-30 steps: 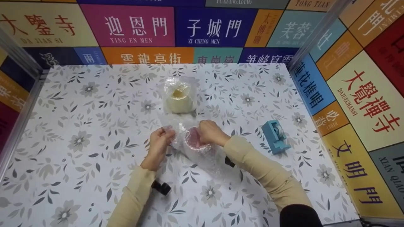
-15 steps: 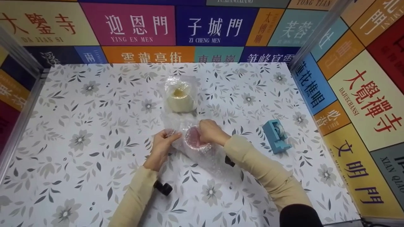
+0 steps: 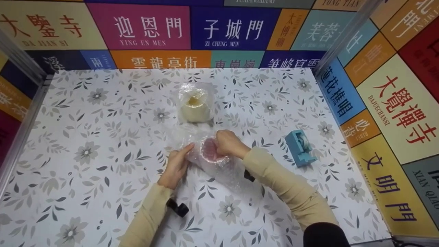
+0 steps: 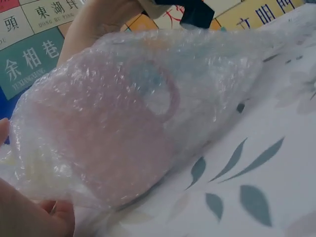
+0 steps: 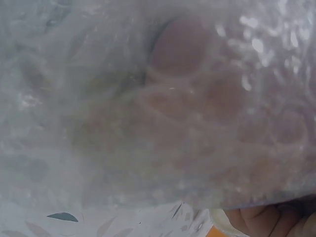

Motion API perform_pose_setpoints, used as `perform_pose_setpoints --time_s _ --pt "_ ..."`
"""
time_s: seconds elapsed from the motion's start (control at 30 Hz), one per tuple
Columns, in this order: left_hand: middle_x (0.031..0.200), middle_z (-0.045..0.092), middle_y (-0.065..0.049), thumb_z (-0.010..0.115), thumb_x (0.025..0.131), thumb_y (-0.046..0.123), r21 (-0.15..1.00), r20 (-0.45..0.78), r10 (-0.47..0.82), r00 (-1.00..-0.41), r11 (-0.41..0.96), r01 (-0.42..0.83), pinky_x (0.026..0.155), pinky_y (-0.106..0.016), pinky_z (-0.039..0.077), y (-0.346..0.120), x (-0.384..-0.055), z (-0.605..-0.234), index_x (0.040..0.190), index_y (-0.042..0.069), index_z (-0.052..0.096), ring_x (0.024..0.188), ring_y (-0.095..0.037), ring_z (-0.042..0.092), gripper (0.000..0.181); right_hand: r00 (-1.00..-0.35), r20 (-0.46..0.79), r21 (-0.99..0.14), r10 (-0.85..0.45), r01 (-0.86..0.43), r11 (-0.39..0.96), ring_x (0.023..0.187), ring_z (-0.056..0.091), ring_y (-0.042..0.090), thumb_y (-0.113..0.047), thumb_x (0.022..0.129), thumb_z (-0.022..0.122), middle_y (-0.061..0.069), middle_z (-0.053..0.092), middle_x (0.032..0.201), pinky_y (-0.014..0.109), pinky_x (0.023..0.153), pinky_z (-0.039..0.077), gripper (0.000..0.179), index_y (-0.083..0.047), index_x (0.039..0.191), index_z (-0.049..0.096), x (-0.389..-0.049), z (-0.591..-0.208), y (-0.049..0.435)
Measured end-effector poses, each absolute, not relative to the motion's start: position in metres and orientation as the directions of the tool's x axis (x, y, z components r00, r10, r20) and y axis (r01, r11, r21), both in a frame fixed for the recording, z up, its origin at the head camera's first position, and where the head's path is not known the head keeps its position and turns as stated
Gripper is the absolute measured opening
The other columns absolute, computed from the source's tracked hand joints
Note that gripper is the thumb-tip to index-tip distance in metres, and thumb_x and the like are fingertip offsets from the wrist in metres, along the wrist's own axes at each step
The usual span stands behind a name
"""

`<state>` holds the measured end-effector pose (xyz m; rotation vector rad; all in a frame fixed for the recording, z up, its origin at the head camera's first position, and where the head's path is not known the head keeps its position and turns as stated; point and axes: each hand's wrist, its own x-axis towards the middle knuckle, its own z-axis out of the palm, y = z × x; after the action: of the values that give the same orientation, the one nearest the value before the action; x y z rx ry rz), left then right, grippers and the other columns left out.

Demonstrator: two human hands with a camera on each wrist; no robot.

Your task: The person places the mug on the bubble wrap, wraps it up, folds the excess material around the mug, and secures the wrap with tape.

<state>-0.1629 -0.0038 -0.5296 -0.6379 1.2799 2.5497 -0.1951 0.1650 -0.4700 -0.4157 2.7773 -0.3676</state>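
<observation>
A pink mug (image 3: 210, 151) stands in clear bubble wrap (image 3: 219, 173), its mouth facing up. Through the wrap, the left wrist view shows the mug's pink body (image 4: 108, 143) and its handle (image 4: 174, 94). My right hand (image 3: 230, 144) grips the mug's rim, with part of it over the opening. On the left side, my left hand (image 3: 175, 166) holds the wrap against the mug, thumb on top and the other fingers mostly hidden behind the plastic. Blurred bubble wrap (image 5: 123, 123) fills most of the right wrist view.
Beyond the mug stands a pale yellow cup (image 3: 196, 111), also in bubble wrap. A blue tape dispenser (image 3: 299, 149) sits to the right. The floral tabletop (image 3: 103, 164) is bordered by walls with coloured lettered panels (image 3: 147, 29).
My left hand has shifted slightly right and lower along the wrap, its thumb now stretched out towards the mug. The right hand keeps its grip in the same place.
</observation>
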Motion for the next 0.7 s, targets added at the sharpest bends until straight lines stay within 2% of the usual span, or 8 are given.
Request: perform_pose_setpoints --time_s 0.07,0.13,0.23,0.33,0.47,0.57,0.7 --pt "0.084 0.057 -0.006 0.062 0.079 -0.005 0.76 -0.448 -0.048 -0.893 -0.545 -0.353 0.073 -0.024 0.049 -0.001 -0.161 -0.53 0.096 -0.007 0.051 0.075 -0.013 0.057 0.02 -0.91 -0.258 -0.299 -0.325 -0.245 0.922 0.061 0.041 0.024 0.002 0.06 0.065 0.005 0.041 0.062 0.041 0.061 0.045 0.026 -0.007 0.06 0.041 -0.195 -0.47 0.165" --pt "0.086 0.054 -0.007 0.066 0.078 -0.001 0.838 -0.419 -0.122 -0.9 -0.432 -0.332 0.075 -0.024 0.048 0.002 -0.159 -0.53 0.098 -0.007 0.051 0.078 -0.014 0.055 0.026 -0.909 -0.259 -0.302 -0.326 -0.244 0.922 0.061 0.041 0.024 0.002 0.059 0.065 0.005 0.042 0.062 0.04 0.061 0.045 0.025 -0.007 0.061 0.042 -0.195 -0.469 0.165" --pt "0.088 0.056 -0.011 0.071 0.075 0.005 0.92 -0.361 -0.22 -0.906 -0.244 -0.307 0.078 -0.028 0.047 0.007 -0.156 -0.53 0.099 -0.01 0.055 0.081 -0.019 0.054 0.032 -0.908 -0.271 -0.307 -0.32 -0.234 0.922 0.062 0.042 0.024 0.002 0.059 0.064 0.005 0.043 0.063 0.039 0.06 0.045 0.024 -0.007 0.062 0.042 -0.195 -0.469 0.165" --pt "0.088 0.061 -0.016 0.071 0.074 0.006 0.962 -0.27 -0.272 -0.924 -0.105 -0.251 0.079 -0.033 0.048 0.011 -0.154 -0.532 0.098 -0.01 0.06 0.081 -0.024 0.057 0.031 -0.909 -0.28 -0.308 -0.308 -0.218 0.926 0.063 0.042 0.024 0.002 0.059 0.064 0.005 0.043 0.064 0.038 0.061 0.045 0.023 -0.006 0.063 0.043 -0.195 -0.469 0.165" --pt "0.079 0.063 -0.016 0.07 0.073 0.003 0.986 -0.126 -0.284 -0.951 0.069 -0.152 0.07 -0.032 0.05 0.013 -0.154 -0.535 0.087 -0.008 0.063 0.072 -0.024 0.058 0.019 -0.911 -0.271 -0.309 -0.311 -0.224 0.924 0.064 0.044 0.026 0.002 0.06 0.065 0.007 0.045 0.065 0.04 0.062 0.045 0.019 -0.003 0.066 0.047 -0.194 -0.469 0.165" --pt "0.065 0.059 -0.01 0.068 0.075 0.002 0.975 -0.015 -0.255 -0.967 0.211 -0.07 0.059 -0.029 0.046 0.014 -0.153 -0.535 0.077 -0.006 0.063 0.061 -0.02 0.053 0.01 -0.911 -0.263 -0.314 -0.318 -0.231 0.921 0.064 0.045 0.026 0.002 0.059 0.064 0.007 0.047 0.066 0.04 0.063 0.046 0.018 -0.003 0.067 0.049 -0.194 -0.47 0.165" --pt "0.055 0.046 -0.001 0.058 0.08 0.0 0.967 0.046 -0.183 -0.982 0.254 -0.002 0.051 -0.028 0.038 0.014 -0.148 -0.531 0.072 -0.004 0.059 0.053 -0.016 0.044 0.009 -0.913 -0.254 -0.324 -0.319 -0.23 0.917 0.062 0.044 0.025 0.004 0.059 0.062 0.006 0.044 0.064 0.039 0.063 0.046 0.021 -0.006 0.063 0.044 -0.194 -0.471 0.165"
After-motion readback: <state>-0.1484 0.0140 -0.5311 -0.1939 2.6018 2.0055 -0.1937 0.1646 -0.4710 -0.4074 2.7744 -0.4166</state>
